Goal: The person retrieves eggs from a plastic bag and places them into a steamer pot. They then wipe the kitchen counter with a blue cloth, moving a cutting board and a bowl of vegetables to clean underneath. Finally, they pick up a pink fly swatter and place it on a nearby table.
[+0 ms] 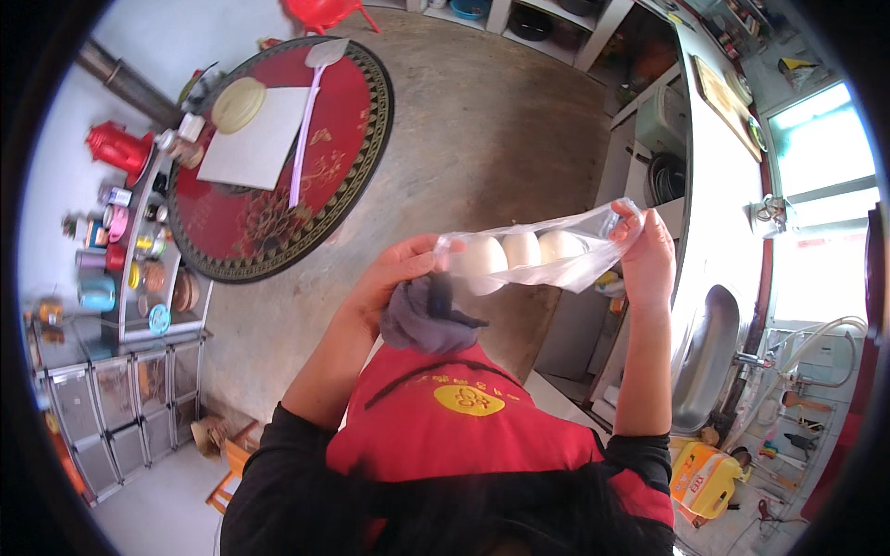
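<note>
A clear plastic bag (pixel 593 243) is stretched level between my two hands in front of my red apron (pixel 464 435). Three smooth white rounded pieces (pixel 522 250) lie in a row inside it; whether they are eggs or buns I cannot tell. My left hand (pixel 405 269) is closed on the bag's left end. Just under that hand hangs a bunched grey cloth (pixel 428 320), and how it is held is hidden. At the other end, my right hand (pixel 647 246) pinches the bag's gathered edge, fingers raised.
Ahead on the left stands a round red table (pixel 324 199) bearing a white board (pixel 255 139), a cream lid (pixel 238 105) and a long-handled spatula (pixel 304 139). On my right runs a white counter (pixel 714 222) with a steel sink (pixel 709 361). A jar shelf (pixel 139 250) lines the left wall.
</note>
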{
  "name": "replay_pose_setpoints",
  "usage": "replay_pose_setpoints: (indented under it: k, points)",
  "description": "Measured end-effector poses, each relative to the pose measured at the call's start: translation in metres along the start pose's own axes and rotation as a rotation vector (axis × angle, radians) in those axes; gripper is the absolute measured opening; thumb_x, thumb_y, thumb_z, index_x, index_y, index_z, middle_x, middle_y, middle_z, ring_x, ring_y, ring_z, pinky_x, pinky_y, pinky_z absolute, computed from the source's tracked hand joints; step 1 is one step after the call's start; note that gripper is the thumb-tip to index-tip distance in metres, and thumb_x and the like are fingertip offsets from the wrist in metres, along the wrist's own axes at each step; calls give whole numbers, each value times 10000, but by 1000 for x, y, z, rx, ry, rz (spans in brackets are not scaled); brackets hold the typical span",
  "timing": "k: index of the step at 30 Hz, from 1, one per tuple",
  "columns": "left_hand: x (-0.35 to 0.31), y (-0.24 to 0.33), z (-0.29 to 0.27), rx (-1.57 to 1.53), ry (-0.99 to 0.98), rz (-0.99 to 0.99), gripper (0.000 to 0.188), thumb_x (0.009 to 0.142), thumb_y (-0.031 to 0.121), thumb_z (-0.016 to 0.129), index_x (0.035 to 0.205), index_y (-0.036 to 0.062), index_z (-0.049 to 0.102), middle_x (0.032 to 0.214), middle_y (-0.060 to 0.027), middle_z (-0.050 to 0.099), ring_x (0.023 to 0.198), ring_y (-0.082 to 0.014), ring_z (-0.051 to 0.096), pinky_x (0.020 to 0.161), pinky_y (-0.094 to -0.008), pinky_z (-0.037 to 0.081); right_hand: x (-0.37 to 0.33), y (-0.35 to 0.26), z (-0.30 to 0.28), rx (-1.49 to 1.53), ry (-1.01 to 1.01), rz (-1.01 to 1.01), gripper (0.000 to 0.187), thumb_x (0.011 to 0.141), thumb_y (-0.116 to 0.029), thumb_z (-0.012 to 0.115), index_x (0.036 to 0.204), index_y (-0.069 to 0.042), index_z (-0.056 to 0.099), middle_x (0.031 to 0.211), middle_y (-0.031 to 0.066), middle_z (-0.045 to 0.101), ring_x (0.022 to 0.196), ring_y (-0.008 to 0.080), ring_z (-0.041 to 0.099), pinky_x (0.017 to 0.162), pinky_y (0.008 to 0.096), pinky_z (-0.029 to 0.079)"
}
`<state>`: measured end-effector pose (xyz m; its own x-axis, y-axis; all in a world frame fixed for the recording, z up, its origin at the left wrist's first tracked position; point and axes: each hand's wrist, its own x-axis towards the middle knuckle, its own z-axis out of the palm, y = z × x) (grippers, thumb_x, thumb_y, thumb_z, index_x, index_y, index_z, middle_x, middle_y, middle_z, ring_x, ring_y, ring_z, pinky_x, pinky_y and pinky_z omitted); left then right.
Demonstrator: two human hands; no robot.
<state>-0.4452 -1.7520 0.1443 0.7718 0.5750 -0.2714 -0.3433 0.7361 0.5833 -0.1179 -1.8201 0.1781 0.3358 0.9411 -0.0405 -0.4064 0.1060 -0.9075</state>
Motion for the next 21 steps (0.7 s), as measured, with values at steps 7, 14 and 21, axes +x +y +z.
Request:
replay_pose_setpoints:
  k: [7,14,21]
  points:
    - [150,76,-12,301,-137,-133,499,833,193,600,1243,-46,448,1111,-85,567,1010,-142,544,898,-265,411,102,-4,-17,-794,298,256,339,872,-316,581,831,20,592,641,53,557,509,101,499,496,268,402]
    - [291,144,-17,368,-282,-137,540,845,217,605,1284,-28,406,1045,-64,573,979,-130,545,908,-266,406,227,46,28,-1246,11,-2,108,743,-101,624,841,-81,663,878,120,637,792,266,626,687,329,496]
    - [419,216,-17,489,-306,-45,474,861,238,601,1240,-12,464,951,-7,549,879,-73,507,807,-217,403,411,153,24,-424,-288,322,152,813,-210,562,823,-65,606,783,68,634,734,187,615,619,335,482]
